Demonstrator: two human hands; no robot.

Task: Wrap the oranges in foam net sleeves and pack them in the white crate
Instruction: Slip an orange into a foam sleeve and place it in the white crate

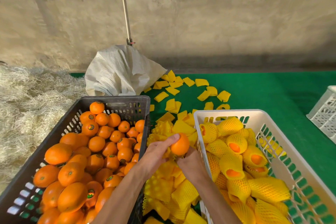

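left hand (157, 152): I see it at lower centre of the frame, fingers and thumb curled round a bare orange (179, 144), holding it above the gap between the 2 crates.
right hand (189, 162): just below and right of that orange, fingers curled in under it, pinching a yellow foam net sleeve (174, 157) at the fruit's underside. Only a scrap of the sleeve shows between the 2 hands; I can't tell how far it is on.
orange in hand: top and sides uncovered, touching both hands.
black crate (116, 99): lower left of the frame, heaped with unwrapped oranges (96, 144), several with round stickers.
white crate (225, 113): lower right of the frame, roughly half full of wrapped oranges (236, 143) in yellow netting; orange skin shows at several open sleeve ends.
loose sleeves (181, 194): piled between the black and white crates, right under my hands; more lie scattered flat on the green mat (272, 92) toward frame centre.
white woven sack (120, 71): slumped behind the black crate, centre of frame.
straw (27, 100): heap along the left edge.
second white crate (325, 112): cut off at the right edge, well apart from the first.
wall (200, 23): bare concrete across the top half, with a thin pole (124, 5) standing against it above the sack.
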